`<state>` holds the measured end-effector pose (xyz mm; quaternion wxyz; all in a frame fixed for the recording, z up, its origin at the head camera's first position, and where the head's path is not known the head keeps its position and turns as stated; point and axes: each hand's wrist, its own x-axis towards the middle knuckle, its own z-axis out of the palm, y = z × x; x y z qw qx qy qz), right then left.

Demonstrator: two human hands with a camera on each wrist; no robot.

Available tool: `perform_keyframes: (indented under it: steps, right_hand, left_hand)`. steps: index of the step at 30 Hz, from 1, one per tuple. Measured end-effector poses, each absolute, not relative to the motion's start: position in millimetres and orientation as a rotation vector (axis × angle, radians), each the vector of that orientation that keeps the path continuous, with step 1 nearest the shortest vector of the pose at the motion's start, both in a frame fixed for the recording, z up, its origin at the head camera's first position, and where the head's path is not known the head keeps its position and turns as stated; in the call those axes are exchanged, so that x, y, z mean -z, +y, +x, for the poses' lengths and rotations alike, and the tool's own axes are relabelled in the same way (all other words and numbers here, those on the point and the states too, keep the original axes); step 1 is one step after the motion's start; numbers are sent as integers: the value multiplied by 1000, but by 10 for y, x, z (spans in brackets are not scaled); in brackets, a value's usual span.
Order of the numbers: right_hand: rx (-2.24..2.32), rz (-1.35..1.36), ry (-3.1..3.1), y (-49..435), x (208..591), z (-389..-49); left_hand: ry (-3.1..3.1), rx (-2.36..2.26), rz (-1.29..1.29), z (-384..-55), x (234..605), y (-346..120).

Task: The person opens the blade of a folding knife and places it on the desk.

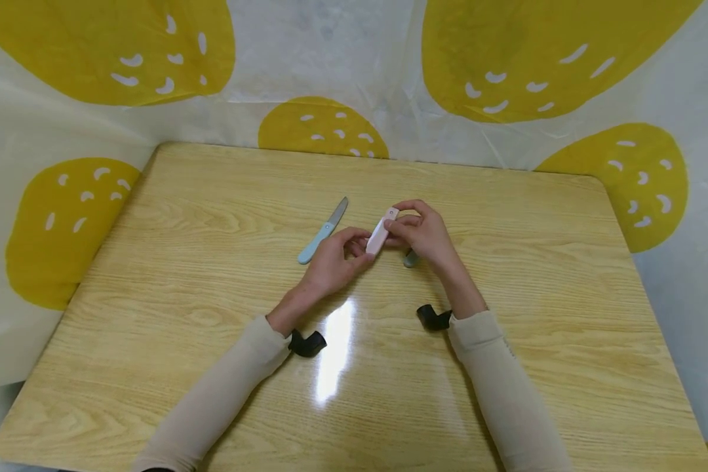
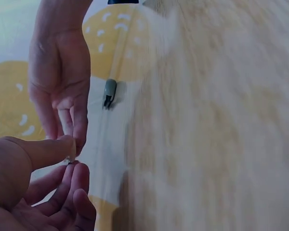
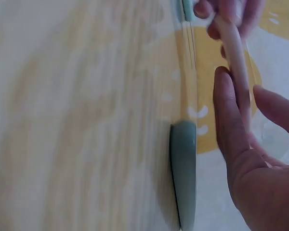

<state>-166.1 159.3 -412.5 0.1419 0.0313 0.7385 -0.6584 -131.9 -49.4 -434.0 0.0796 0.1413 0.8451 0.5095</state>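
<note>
Both hands hold a pale pink folding knife (image 1: 379,237) above the table, tilted with its riveted end up and to the right. My left hand (image 1: 335,263) pinches the lower end between thumb and fingers. Near the rivet, my right hand (image 1: 427,237) grips the upper end, thumb on the face turned toward me. In the right wrist view the pink knife (image 3: 235,60) runs between the two hands. To the left lies a light blue knife (image 1: 316,242) with its blade out. A grey-green handle (image 3: 184,168) lies below the right hand, partly hidden in the head view.
The wood-grain table (image 1: 153,295) reaches back to a white curtain (image 1: 324,46) with yellow fruit prints. A black wrist mount (image 1: 309,344) sticks out at the left cuff, and another black mount (image 1: 433,318) at the right. Light glares off the tabletop between the forearms.
</note>
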Motion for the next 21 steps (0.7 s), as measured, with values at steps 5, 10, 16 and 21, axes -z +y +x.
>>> perform_keyframes:
  steps: [5,10,16,21]
  right_hand:
    - [1944,13,2151,1537,4125,-1639]
    - [1994,4,2173,1522,4092,-1614]
    - [2020,-21,2170,1514,4087,-1594]
    - [2036,-47,2160,1510,4088,-1585]
  left_hand:
    - [2539,-1573,395,-1337,4330,-478]
    - [2480,-1670,334,-1351,4266,-458]
    - [2436,-1755,276,-1386,4239,-446]
    - [2416,-1810,267,-1399,4258,-456]
